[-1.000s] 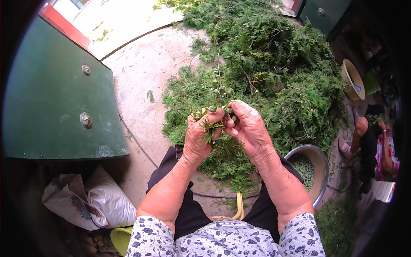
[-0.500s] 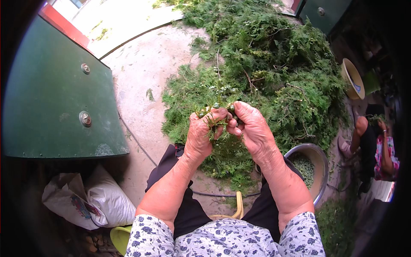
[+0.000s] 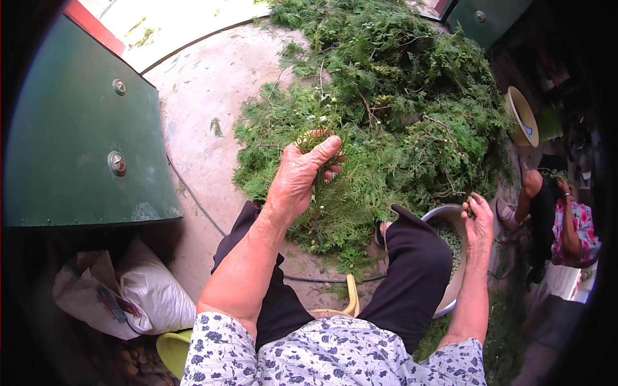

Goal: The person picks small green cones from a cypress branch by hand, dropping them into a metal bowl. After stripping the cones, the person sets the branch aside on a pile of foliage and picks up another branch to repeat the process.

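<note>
My left hand point(image 3: 297, 177) is closed around a leafy evergreen sprig point(image 3: 327, 122), its thumb pressed along the top. The sprig has flat, scaly green foliage with pale green bits near the tip. Over the right rim of a metal basin point(image 3: 456, 293) hovers my right hand point(image 3: 478, 225), fingers curled in on small green cones point(image 3: 472, 210), mostly hidden by the fingers. Many similar small green cones point(image 3: 452, 239) lie inside the basin, beside my right knee. Beneath and beyond my left hand spreads a large heap of cut evergreen branches point(image 3: 412, 135).
At the left stands a green metal door point(image 3: 84, 141), with white sacks point(image 3: 158, 289) and a yellow-green basin point(image 3: 172, 352) below it. A cable point(image 3: 199, 204) crosses the floor. Another person point(image 3: 570, 225) sits at the right, near a cream basin point(image 3: 523, 116).
My hands have parted. The right one has moved from the sprig down and right to the basin, carrying small green cones; the left still grips the sprig, slightly higher. The view has shifted a little.
</note>
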Available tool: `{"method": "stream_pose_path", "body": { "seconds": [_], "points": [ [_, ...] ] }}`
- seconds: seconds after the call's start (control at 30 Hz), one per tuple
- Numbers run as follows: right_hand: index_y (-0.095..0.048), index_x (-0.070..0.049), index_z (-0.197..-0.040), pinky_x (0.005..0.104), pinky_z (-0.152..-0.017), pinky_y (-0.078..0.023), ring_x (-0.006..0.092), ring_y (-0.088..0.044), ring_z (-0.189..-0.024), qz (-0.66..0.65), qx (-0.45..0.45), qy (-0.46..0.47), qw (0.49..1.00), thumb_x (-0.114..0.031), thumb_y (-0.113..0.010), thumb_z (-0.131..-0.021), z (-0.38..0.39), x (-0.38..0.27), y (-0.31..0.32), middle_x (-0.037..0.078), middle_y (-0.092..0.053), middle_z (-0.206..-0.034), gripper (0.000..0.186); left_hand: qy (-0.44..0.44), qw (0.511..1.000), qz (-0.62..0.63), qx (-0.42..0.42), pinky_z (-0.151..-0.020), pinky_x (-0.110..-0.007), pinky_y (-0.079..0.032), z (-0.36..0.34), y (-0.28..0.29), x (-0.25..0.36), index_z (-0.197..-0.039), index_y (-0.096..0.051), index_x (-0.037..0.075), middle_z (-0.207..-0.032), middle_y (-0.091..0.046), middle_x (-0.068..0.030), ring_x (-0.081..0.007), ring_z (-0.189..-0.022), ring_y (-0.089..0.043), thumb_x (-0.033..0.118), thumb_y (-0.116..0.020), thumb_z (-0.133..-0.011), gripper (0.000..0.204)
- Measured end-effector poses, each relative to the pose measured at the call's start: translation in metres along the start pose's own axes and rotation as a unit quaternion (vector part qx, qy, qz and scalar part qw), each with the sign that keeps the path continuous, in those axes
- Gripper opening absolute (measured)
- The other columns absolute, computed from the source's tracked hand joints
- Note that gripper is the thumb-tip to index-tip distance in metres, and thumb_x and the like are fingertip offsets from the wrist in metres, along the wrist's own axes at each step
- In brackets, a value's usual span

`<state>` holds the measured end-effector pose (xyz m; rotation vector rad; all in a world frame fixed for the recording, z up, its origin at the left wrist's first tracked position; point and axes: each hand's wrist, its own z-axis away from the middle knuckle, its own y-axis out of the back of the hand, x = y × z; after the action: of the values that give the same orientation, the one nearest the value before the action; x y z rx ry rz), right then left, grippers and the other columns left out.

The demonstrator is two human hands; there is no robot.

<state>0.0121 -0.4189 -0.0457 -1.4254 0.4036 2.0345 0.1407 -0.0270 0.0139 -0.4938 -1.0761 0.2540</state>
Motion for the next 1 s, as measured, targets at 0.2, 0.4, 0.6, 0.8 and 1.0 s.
{"method": "stream_pose_path", "body": {
  "seconds": [0.2,0.4,0.6,0.8,1.0],
  "points": [
    [-0.061,-0.010,-0.104,0.0336,-0.064,-0.045,0.0145,-0.053,-0.074,0.191,0.268,-0.143,0.933,-0.022,-0.064,-0.080,0.023,0.093,0.184,0.001,-0.058,-0.082,0.027,-0.021,0.996,-0.019,-0.080,-0.066,-0.029,-0.050,-0.001,0.008,-0.003,-0.110,-0.051,-0.001,-0.093,-0.062,-0.0107,-0.0200,-0.079,-0.062,0.004,-0.066,-0.078,0.035],
    [-0.057,0.005,-0.107,0.0297,-0.083,-0.043,0.0203,-0.056,-0.093,0.261,0.259,0.016,0.930,-0.004,-0.049,-0.085,0.009,0.082,0.137,0.013,-0.059,-0.101,0.025,-0.024,0.994,-0.017,-0.107,-0.071,-0.033,-0.051,-0.002,0.005,-0.009,-0.109,-0.051,-0.003,-0.097,-0.061,-0.0112,-0.0235,-0.085,-0.062,0.006,-0.061,-0.082,0.030],
    [-0.052,0.007,-0.110,0.0202,-0.058,-0.047,0.0140,-0.059,-0.080,0.016,0.007,0.115,0.993,0.001,-0.047,-0.088,0.037,-0.004,-0.045,0.012,-0.058,-0.100,0.024,0.009,0.994,-0.001,-0.109,-0.072,-0.032,-0.051,0.001,-0.004,-0.009,-0.109,-0.052,-0.003,-0.098,-0.060,-0.0113,-0.0211,-0.083,-0.061,0.011,-0.058,-0.085,0.029],
    [-0.061,0.002,-0.098,0.0187,-0.055,-0.044,0.0090,-0.058,-0.069,0.129,-0.269,0.188,0.936,-0.003,-0.056,-0.084,0.095,-0.042,-0.207,0.006,-0.059,-0.086,0.015,-0.002,0.985,-0.132,-0.115,-0.067,-0.026,-0.049,0.003,-0.003,-0.013,-0.102,-0.057,-0.002,-0.093,-0.061,-0.0077,-0.0153,-0.076,-0.059,0.018,-0.057,-0.087,0.025],
    [-0.064,0.002,-0.092,0.0215,-0.055,-0.044,0.0105,-0.055,-0.068,0.243,-0.305,0.347,0.853,0.000,-0.065,-0.073,0.084,-0.019,-0.252,0.004,-0.055,-0.077,0.019,-0.022,0.950,-0.272,-0.149,-0.059,-0.023,-0.048,0.002,-0.006,-0.013,-0.092,-0.060,0.001,-0.076,-0.061,-0.0008,-0.0064,-0.065,-0.055,0.022,-0.053,-0.088,0.022]
  ]
}}
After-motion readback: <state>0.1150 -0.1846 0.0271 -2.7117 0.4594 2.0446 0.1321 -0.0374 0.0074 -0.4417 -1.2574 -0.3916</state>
